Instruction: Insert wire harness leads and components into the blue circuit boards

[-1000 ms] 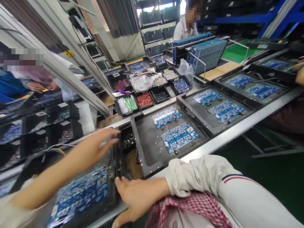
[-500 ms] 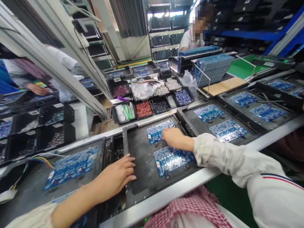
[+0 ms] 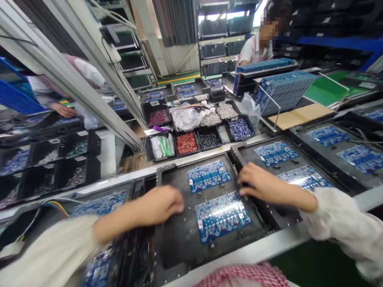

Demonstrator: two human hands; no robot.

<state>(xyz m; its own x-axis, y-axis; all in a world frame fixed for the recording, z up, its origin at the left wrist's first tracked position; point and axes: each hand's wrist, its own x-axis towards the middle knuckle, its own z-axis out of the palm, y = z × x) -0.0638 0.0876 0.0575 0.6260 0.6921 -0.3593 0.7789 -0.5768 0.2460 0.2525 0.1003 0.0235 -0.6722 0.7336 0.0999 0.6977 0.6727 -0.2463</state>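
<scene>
1. My right hand (image 3: 259,183) is resting with its fingers half bent, the tips pressing on the right rim of the black tray (image 3: 179,239). It is closing around nothing that I can see.
2. My left hand (image 3: 163,203) is lying curled on the tray's left part. It is blurred, so I cannot tell whether anything small is inside it.
3. Between my hands, two blue boards are lying flat in the tray: the far board (image 3: 208,175) beyond my knuckles and the near board (image 3: 223,215) closer to my body.
4. Both boards are already sitting in place with parts showing on them. Whether any spots are waiting to be filled is too fine to tell.
5. Beyond my left hand, the parts bins (image 3: 187,143) are standing well apart. Just right of my right hand, the next tray (image 3: 239,149) is carrying two more boards.
</scene>
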